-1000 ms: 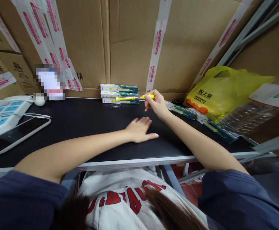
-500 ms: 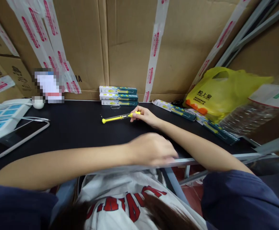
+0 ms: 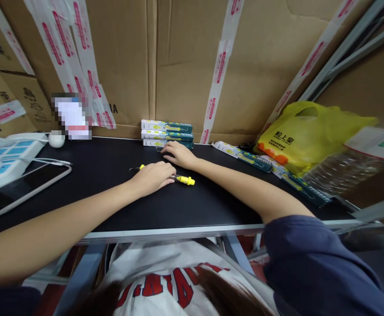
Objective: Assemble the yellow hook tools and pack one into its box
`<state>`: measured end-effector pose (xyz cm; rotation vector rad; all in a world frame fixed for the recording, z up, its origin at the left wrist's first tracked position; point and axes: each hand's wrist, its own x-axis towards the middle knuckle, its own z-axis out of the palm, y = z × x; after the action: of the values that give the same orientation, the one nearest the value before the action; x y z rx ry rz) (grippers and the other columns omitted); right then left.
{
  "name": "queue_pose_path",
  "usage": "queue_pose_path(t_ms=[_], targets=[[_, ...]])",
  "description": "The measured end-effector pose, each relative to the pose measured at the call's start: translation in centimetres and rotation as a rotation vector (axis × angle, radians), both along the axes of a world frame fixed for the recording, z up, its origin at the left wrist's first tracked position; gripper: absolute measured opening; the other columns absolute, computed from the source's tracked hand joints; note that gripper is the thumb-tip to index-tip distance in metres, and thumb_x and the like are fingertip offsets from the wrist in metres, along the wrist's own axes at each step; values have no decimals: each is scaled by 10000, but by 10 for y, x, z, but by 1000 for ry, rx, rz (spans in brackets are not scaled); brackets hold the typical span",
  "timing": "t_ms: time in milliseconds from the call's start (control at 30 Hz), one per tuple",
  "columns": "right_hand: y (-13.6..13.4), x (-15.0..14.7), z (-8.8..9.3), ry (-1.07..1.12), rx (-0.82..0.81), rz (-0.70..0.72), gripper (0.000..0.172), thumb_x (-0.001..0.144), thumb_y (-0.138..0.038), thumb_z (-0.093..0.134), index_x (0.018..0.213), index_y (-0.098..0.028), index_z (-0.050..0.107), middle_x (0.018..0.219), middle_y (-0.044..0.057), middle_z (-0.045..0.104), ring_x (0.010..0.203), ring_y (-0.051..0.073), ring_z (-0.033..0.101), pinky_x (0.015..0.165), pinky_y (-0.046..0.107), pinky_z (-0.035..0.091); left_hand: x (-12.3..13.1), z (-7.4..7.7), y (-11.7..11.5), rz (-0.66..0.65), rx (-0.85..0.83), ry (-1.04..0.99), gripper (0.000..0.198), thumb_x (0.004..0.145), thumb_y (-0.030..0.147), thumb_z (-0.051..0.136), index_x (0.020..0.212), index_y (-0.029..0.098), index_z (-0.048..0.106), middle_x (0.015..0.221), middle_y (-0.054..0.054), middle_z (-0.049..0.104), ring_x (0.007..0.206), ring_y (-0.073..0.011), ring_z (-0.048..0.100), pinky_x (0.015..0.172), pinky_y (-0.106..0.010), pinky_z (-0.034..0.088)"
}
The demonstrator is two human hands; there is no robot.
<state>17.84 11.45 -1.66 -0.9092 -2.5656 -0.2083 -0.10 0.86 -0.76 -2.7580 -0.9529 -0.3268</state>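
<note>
My left hand (image 3: 155,177) is closed over a yellow-and-clear pen-like tool (image 3: 186,180), low over the black table. One yellow end sticks out to the right of the fingers; a bit of yellow and a thin metal tip show on the left, and the middle is covered. Farther back, my right hand (image 3: 179,154) has its fingers stretched forward, thumb apart from them. Its fingertips reach a small wire loop (image 3: 159,149) in front of the stacked slim boxes (image 3: 167,136); whether they touch it I cannot tell.
More slim boxes (image 3: 243,156) lie at the right, beside a yellow plastic bag (image 3: 310,131) and clear plastic-wrapped bottles (image 3: 340,166). On the left are a power strip (image 3: 17,153), a phone (image 3: 23,186) with a cable and a small white round object (image 3: 56,140). Cardboard (image 3: 185,66) walls the back.
The pen-like tool has passed from my right hand to my left, which moved up and leftward from the table's front edge. My right hand has moved left to the wire loop.
</note>
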Motion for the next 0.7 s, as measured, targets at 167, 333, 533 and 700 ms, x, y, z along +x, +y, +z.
queue_pose_path(t_ms=[167, 333, 533, 700], targets=[[14, -30, 11, -265, 98, -304, 306, 959, -182, 424, 1086, -74, 681, 1153, 204, 613, 1107, 308, 522, 886, 403, 475, -1, 1, -2, -73, 104, 52, 215, 978, 326, 480, 1037, 163, 605, 1048, -77, 659, 914, -199, 591, 765, -302, 426], [8, -31, 26, -395, 66, -281, 241, 853, -53, 495, 973, -43, 704, 1038, 233, 682, 1065, 317, 590, 824, 378, 502, -3, -1, 2, -43, 97, 11, 215, 972, 335, 482, 1018, 168, 610, 1049, -74, 659, 912, -201, 601, 760, -304, 435], [2, -14, 39, -319, -3, -279, 67, 762, -148, 596, 798, -119, 645, 966, 165, 698, 870, 265, 652, 698, 329, 494, -4, -1, 4, 62, 36, -162, 240, 983, 343, 442, 1045, 172, 600, 1009, -69, 673, 947, -220, 626, 788, -316, 458], [-23, 26, 31, 287, -394, -200, 52, 807, -189, 483, 757, -194, 470, 771, 39, 625, 644, 142, 591, 540, 247, 473, -11, 1, 11, 161, -60, -293, 287, 978, 335, 405, 1106, 167, 599, 1109, -82, 678, 993, -239, 642, 822, -336, 479]])
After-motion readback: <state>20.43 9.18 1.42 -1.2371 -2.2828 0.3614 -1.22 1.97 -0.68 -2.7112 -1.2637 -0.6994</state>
